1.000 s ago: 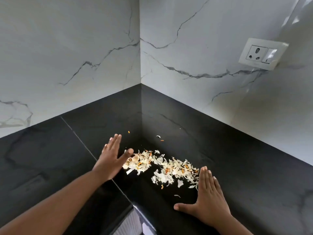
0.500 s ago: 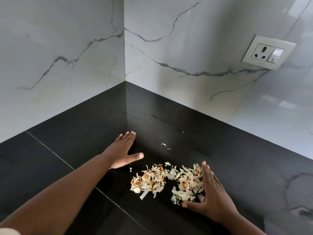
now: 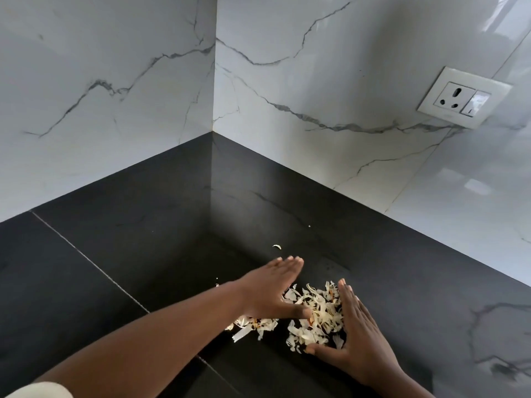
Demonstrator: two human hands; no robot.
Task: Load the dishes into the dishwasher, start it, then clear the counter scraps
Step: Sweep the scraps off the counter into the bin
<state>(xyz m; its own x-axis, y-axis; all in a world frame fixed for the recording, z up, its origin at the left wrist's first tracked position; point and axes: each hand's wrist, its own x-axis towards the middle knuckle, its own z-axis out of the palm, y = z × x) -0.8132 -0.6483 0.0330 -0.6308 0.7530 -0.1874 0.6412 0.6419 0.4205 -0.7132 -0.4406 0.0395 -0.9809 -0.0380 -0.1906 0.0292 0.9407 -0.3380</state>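
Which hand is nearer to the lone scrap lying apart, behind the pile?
Left. The left hand has its fingertips just short of the stray scrap, not touching it. The right hand lies farther off, to the right and nearer the person, against the scrap pile.

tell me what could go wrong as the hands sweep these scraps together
The stray scrap beyond the left hand lies outside the pile of scraps and may be missed. Light flakes trail under the left wrist, so some could slip out between the left hand and the right hand. Pieces may also smear on the black counter.
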